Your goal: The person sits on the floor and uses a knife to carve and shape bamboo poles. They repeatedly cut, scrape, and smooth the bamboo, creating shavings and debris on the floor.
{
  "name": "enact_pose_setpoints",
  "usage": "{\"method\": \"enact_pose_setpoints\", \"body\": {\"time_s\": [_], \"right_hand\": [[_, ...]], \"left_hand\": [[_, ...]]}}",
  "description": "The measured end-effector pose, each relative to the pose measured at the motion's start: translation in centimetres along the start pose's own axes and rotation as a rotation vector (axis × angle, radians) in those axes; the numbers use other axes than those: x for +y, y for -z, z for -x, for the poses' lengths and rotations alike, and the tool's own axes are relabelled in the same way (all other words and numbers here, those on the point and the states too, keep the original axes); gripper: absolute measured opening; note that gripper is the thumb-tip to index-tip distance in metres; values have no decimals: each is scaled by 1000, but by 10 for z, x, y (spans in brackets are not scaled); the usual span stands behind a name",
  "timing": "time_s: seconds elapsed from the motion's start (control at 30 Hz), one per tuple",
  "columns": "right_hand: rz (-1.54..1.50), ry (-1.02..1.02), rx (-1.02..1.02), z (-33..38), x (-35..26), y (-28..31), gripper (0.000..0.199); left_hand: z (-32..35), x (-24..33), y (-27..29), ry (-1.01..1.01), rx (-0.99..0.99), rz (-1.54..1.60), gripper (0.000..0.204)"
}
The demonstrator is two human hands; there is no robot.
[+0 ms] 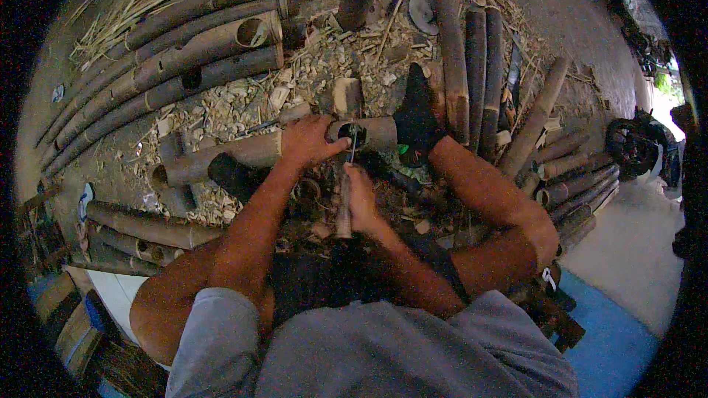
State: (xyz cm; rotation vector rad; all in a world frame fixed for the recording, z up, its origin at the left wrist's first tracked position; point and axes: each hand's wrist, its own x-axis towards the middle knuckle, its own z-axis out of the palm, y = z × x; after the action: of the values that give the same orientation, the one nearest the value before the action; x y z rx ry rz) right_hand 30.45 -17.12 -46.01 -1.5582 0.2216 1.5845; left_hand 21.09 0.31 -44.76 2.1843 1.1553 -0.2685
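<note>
A thick bamboo tube (243,155) lies crosswise in front of me, with a dark hole cut in its upper side near the right end. My left hand (306,140) grips the tube just left of the hole, thumb reaching toward its edge. In my right hand (359,199) is a tool with a long wooden handle (344,225) and a thin metal blade (354,140). The blade's tip is at the hole; whether it is a knife or a chisel I cannot tell. My black-covered right foot (418,114) is against the tube's right end, and my left foot (232,177) is by its left part.
Long bamboo poles (184,48) with cut holes lie at the far left, more poles (450,51) at the far right. A short tube (358,0) stands upright at the back. Wood chips (243,103) cover the ground. A wheel (630,147) stands at right.
</note>
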Motion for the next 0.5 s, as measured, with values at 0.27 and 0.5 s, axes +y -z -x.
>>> {"method": "enact_pose_setpoints", "body": {"time_s": [0.27, 0.5], "right_hand": [[526, 90, -57, 8, -41, 34, 58], [730, -201, -311, -2, -116, 51, 62]], "left_hand": [[6, 21, 9, 105, -29, -70, 113], [0, 27, 9, 205, -56, -41, 114]]}}
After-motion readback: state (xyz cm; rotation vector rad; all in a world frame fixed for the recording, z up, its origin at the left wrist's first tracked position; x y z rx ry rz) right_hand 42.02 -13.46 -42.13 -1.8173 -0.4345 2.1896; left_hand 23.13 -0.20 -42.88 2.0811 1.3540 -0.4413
